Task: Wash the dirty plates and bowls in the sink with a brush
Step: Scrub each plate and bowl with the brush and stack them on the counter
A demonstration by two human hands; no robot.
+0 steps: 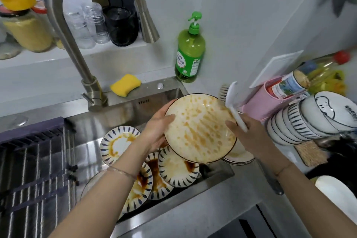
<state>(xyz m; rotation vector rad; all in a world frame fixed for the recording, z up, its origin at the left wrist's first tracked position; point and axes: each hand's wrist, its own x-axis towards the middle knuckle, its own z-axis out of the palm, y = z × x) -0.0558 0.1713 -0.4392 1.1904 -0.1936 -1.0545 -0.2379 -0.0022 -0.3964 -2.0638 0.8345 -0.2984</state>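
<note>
While stained plates (177, 168) lie heaped in the steel sink (173, 92), a person holds one streaked plate (199, 129) tilted above them, the left hand (156, 131) curled round its nine-o'clock rim. At three o'clock the right hand (245, 133) grips a white brush (233, 102) by the handle, bristles near the one-o'clock edge. A soap bottle (190, 50) stands at twelve.

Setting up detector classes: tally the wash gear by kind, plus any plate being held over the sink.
brush: 1
sponge: 1
soap bottle: 1
held plate: 1
Total: 4
</note>
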